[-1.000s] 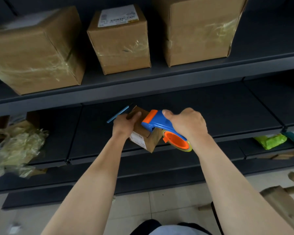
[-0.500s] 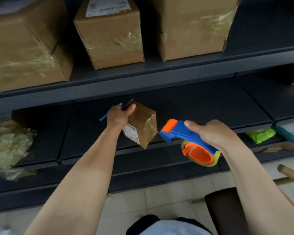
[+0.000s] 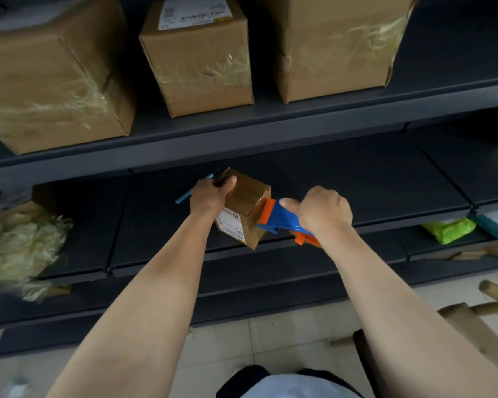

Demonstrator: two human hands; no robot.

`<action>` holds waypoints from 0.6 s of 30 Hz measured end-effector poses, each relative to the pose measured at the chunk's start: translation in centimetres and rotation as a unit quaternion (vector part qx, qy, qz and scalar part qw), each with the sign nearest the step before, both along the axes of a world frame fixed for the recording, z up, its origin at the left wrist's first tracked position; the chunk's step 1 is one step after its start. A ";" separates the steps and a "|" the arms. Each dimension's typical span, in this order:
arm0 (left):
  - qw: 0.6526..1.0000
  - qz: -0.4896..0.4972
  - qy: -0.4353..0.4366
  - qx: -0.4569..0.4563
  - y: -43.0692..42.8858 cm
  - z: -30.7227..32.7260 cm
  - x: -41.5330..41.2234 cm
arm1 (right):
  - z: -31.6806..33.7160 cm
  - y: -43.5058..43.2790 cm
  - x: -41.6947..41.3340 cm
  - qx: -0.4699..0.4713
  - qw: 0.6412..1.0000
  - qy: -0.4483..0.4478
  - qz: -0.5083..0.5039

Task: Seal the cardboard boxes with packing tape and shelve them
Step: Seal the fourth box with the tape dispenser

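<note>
With the left grip [image 3: 210, 196] clamped round the small box [image 3: 249, 196] in mid-air before the middle shelf [image 3: 357, 179] and the right grip [image 3: 324, 209] curled round the tape dispenser [image 3: 279, 218], press its orange nose flat to the box and draw steadily.

1. Your left hand [image 3: 210, 195] grips the small brown cardboard box [image 3: 246, 202], which has a white label on one side and is tilted in the air, one corner down
2. Your right hand [image 3: 324, 211] holds the blue and orange plastic tape dispenser [image 3: 279, 218], its orange head touching the box's right face
3. Three larger brown cardboard boxes [image 3: 49, 76] [image 3: 196, 58] [image 3: 334, 44], glossy with tape, stand on the dark grey metal upper shelf [image 3: 270, 122]
</note>
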State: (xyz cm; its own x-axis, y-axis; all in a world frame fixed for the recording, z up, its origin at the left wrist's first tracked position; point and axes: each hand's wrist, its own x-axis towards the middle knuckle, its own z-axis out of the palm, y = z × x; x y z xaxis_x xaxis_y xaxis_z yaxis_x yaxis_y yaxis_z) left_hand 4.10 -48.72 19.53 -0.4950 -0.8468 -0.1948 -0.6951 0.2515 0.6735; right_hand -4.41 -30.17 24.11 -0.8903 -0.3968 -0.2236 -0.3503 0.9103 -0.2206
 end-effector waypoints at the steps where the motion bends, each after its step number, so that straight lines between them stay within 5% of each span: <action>1: 1.000 0.001 0.008 0.003 0.0 0.0 0.1 | -0.5 0.2 0.2 0.017 0.999 0.025 0.018; 14: 1.000 0.005 0.025 0.001 0.5 -0.5 0.4 | -7.4 0.7 -2.3 0.031 0.999 0.010 -0.027; 18: 1.000 0.013 0.015 -0.003 0.6 -0.3 0.1 | -6.6 -0.3 -1.9 -0.131 0.990 0.032 -0.047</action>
State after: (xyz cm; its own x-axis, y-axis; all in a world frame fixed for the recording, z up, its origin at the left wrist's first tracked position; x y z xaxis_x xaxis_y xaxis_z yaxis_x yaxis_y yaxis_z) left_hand 4.24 -48.15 19.19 -0.4788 -0.8603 -0.1751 -0.6812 0.2383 0.6922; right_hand -6.33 -30.49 17.48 -0.9352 -0.3477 -0.0664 -0.2869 0.8544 -0.4333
